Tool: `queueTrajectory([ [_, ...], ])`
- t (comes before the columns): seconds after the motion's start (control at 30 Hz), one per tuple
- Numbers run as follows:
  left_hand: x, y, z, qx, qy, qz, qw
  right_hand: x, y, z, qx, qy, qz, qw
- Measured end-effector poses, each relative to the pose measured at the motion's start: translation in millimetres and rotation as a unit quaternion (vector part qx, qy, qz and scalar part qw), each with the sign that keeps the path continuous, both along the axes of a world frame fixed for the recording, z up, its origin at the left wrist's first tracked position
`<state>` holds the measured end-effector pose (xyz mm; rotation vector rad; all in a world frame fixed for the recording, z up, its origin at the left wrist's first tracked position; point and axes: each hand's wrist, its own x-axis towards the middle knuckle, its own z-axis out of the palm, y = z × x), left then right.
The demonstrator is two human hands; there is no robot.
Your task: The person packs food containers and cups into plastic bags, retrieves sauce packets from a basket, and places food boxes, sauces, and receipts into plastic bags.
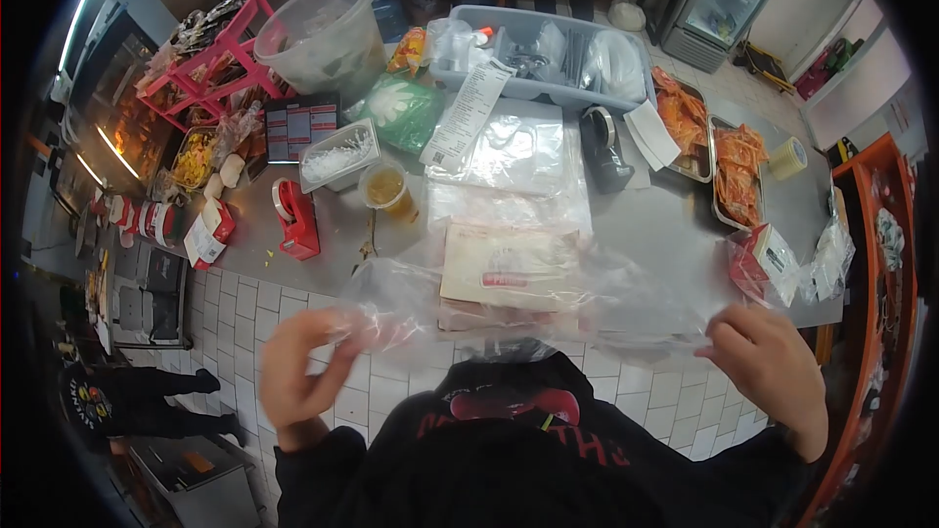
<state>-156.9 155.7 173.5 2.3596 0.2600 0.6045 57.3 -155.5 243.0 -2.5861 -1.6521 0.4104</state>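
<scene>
A clear plastic bag point(626, 298) is stretched wide between my two hands at the front edge of the metal table. My left hand point(305, 367) is closed on its left side, fingers bent around the film. On the far right, my right hand point(768, 362) pinches the bag's other side between thumb and fingers. Between them lies a flat cream-coloured paper packet point(514, 254) with a red printed label; plastic film surrounds it, and whether it is wholly inside the bag I cannot tell. Behind it, a stack of clear plastic bags point(509, 152) lies flat, partly under a long printed receipt point(469, 112).
A red tape dispenser point(295, 220), a lidded cup of amber liquid point(388, 191) and a tablet point(298, 127) stand to the left. A blue-grey divided bin point(548, 88) is at the back. Trays of orange-red food point(738, 176) and a red-and-white box point(763, 259) sit right.
</scene>
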Motion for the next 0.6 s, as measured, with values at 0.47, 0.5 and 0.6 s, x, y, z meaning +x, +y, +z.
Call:
queueTrajectory([
  [0.47, 30.3, 9.0, -153.5, -0.2, 0.132, -0.123, 0.963, -7.9, 23.3, -252.2, 0.178, 0.109, -0.186, 0.96],
  [0.5, 51.8, -0.1, -168.4, -0.192, 0.117, -0.135, 0.965, -11.0, 42.5, -257.1, 0.219, 0.132, -0.21, 0.944],
  [0.6, 108.2, -30.0, -191.5, -0.112, 0.079, -0.19, 0.972, -7.9, 91.5, -230.6, 0.305, 0.367, -0.302, 0.825],
])
